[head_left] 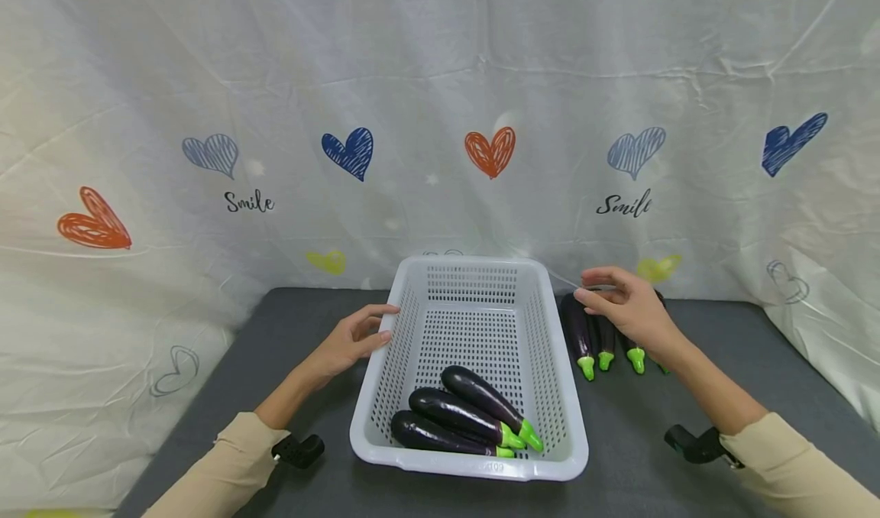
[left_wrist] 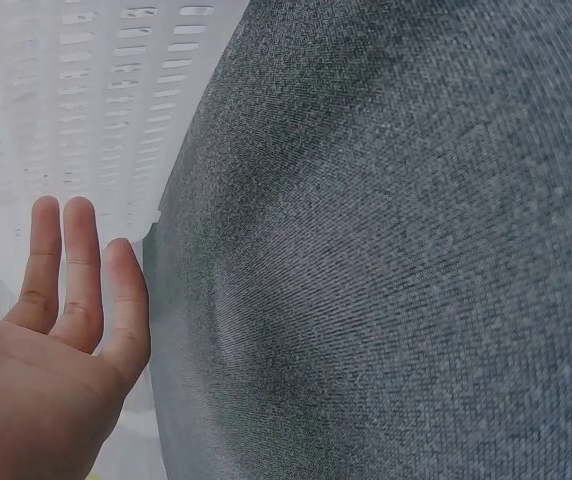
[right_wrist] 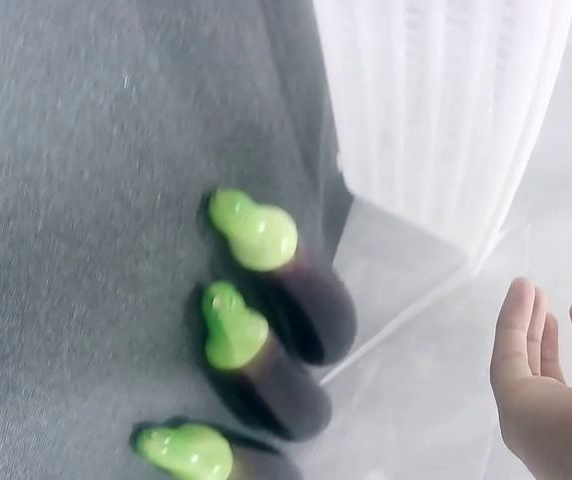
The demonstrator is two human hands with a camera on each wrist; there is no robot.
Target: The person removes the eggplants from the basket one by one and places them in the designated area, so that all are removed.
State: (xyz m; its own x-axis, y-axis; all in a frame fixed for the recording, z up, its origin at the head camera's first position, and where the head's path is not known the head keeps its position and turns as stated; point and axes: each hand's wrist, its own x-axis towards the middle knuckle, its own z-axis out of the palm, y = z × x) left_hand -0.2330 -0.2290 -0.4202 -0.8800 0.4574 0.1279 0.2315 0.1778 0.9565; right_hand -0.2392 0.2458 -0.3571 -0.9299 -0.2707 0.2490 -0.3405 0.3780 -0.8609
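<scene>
A white plastic basket point(head_left: 571, 426) with slotted walls stands at the middle of the dark table. Three glossy purple eggplants with green stems lie in its near end, among them the topmost eggplant point(head_left: 481, 393). At the basket's left rim is my left hand point(head_left: 347, 342), its fingers fairly straight and its thumb and index touching the edge. My right hand point(head_left: 632, 308) hovers over several more eggplants point(head_left: 580, 331) right of the basket, partly covering them. Seen from the right wrist, its fingers point(right_wrist: 511, 335) are loosely extended, holding nothing, apart from the green-stemmed eggplants point(right_wrist: 291, 290).
A pale hanging cloth point(head_left: 426, 105) printed with hearts and "Smile" closes off the table's back edge. The dark grey table point(head_left: 309, 312) extends on both sides of the basket. Black wrist cameras point(head_left: 299, 451) sit at both cuffs.
</scene>
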